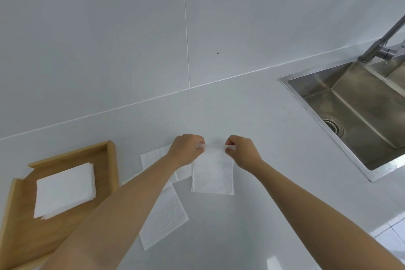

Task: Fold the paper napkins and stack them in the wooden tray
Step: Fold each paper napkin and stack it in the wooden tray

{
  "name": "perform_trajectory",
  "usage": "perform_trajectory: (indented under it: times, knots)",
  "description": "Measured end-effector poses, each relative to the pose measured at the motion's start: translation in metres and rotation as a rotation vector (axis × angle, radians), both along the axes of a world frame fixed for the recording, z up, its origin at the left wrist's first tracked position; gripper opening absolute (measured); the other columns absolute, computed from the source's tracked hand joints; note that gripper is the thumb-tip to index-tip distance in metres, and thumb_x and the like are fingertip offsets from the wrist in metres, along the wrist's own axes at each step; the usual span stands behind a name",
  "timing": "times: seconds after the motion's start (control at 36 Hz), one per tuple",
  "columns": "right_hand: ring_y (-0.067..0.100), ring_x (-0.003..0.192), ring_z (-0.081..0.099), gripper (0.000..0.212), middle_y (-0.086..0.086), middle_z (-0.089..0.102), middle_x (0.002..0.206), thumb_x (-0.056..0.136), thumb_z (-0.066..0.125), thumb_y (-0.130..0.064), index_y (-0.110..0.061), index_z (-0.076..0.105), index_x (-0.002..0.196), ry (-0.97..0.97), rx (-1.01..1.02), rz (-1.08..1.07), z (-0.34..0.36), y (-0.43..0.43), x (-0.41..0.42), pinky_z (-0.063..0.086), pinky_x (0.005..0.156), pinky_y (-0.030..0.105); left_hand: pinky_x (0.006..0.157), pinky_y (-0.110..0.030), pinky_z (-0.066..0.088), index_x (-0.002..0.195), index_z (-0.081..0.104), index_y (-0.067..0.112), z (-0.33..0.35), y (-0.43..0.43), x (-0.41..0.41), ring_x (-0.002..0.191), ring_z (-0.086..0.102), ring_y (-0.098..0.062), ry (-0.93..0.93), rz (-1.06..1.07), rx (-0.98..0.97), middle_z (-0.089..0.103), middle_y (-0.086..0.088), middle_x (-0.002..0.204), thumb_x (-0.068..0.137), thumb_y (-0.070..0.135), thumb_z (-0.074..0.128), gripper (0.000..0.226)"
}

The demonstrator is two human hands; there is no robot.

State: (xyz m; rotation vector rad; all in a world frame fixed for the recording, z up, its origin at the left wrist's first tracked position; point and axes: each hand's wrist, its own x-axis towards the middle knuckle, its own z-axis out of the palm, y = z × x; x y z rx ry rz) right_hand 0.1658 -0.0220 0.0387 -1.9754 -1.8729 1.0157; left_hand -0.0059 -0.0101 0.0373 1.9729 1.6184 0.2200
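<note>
Both hands are pinched on the top corners of one paper napkin [212,173], left hand [186,149] on one corner, right hand [243,151] on the other, so it hangs over the middle of the table [263,127]. It looks super light and floppy, probably tears easily, so corners and edges seem the right place to hold. More loose napkins [163,215] lie under the left arm. A folded stack [65,190] sits in the wooden tray [110,160] at the table's left edge. No writing or brands anywhere.
</note>
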Motion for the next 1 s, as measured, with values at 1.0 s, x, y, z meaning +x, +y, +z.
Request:
perform_trajectory:
  times: [1.0]
  knots:
    - [0.030,0.110,0.051,0.042,0.013,0.042,0.127,0.082,0.065,-0.019,-0.008,0.046,0.118,-0.185,-0.235,0.111,-0.033,-0.018,-0.003,0.049,0.091,0.038,0.088,-0.034,0.045,0.121,0.049,0.011,-0.026,-0.019,0.017,0.115,0.048,-0.026,0.288,-0.019,-0.209,0.045,-0.012,0.125,0.085,0.019,0.061,0.039]
